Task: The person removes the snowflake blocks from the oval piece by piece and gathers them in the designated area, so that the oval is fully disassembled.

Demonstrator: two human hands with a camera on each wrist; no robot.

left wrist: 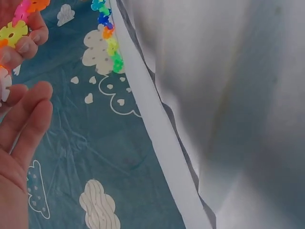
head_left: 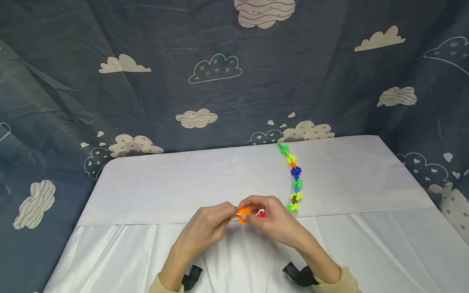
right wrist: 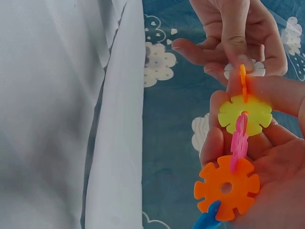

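Between thumb and fingers, my left hand (head_left: 205,224) pinches a white notched disc (right wrist: 258,69). My right hand (head_left: 275,219) grips an orange notched disc (head_left: 242,214), seen edge-on in the right wrist view right at the white one. From it a linked chain runs over my right palm: a yellow disc (right wrist: 245,114), a pink disc (right wrist: 239,136), a larger-looking orange disc (right wrist: 244,181) and a blue piece (right wrist: 208,219) at the frame's lower edge. In the left wrist view the white disc (left wrist: 5,85) shows partly beside my left fingers.
A colourful chain of linked discs (head_left: 296,171) lies on the white-covered table (head_left: 165,187), right of centre, reaching to the back edge. Dark cloth with cloud prints (head_left: 165,89) hangs behind and at the sides. Black straps (head_left: 301,276) hang by both wrists.
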